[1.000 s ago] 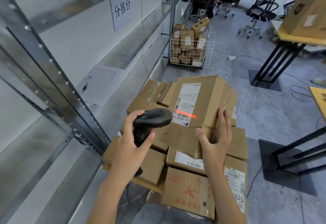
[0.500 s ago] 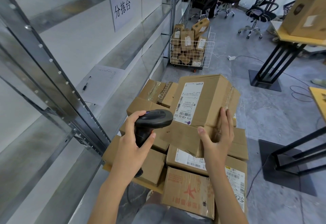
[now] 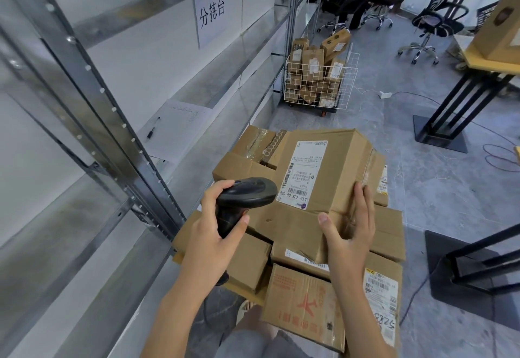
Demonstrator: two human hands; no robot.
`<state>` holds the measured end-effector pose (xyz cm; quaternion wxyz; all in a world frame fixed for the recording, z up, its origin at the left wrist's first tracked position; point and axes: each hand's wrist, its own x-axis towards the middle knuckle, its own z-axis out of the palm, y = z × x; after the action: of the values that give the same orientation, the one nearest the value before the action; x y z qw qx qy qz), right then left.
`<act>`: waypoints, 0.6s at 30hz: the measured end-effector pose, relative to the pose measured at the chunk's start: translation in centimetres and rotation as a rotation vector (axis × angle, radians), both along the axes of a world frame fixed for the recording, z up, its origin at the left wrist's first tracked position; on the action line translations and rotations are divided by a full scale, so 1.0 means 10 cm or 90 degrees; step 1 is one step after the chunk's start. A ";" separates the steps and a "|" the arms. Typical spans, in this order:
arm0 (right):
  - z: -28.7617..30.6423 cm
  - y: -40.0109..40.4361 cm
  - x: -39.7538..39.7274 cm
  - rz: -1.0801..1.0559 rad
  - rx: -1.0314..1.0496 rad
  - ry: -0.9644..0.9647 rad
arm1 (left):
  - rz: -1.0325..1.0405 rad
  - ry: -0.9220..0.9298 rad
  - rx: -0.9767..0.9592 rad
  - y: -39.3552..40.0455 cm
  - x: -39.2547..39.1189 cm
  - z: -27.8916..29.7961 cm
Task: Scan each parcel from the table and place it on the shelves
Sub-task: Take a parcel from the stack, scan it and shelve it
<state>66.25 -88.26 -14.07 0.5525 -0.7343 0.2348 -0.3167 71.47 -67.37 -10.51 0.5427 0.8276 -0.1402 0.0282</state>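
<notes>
Head view puts us over a heap of brown cardboard parcels [image 3: 295,248] stacked on a low table whose top is almost wholly hidden beneath them. Our left hand [image 3: 209,240] is wrapped round the grip of a black handheld barcode scanner [image 3: 247,195], thumb across the handle, with its head just beside the white shipping label [image 3: 302,173] of the topmost large brown cardboard box [image 3: 334,166]. Our right hand [image 3: 350,235] grips that box's near right corner, fingers up its side and thumb on the front face, and the box sits tilted on the heap. To our left run the grey metal shelves [image 3: 118,143], where a white sheet of paper [image 3: 176,126] and a black pen [image 3: 153,131] lie.
</notes>
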 end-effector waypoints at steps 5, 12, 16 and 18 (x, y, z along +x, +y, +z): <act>0.03 0.10 -0.04 0.042 0.035 -0.012 | 0.054 0.006 -0.022 0.12 -0.10 -0.03; 0.17 0.42 0.05 0.159 0.131 -0.054 | 0.171 -0.016 -0.133 0.48 -0.17 -0.01; 0.29 0.65 0.21 0.242 0.198 -0.079 | 0.266 -0.031 -0.183 0.76 -0.21 0.08; 0.36 0.79 0.28 0.299 0.228 -0.093 | 0.309 -0.058 -0.172 0.92 -0.27 0.17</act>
<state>69.05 -80.41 -10.44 0.7471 -0.6345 0.0702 -0.1855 68.77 -58.16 -8.84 0.6185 0.7552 0.0427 0.2128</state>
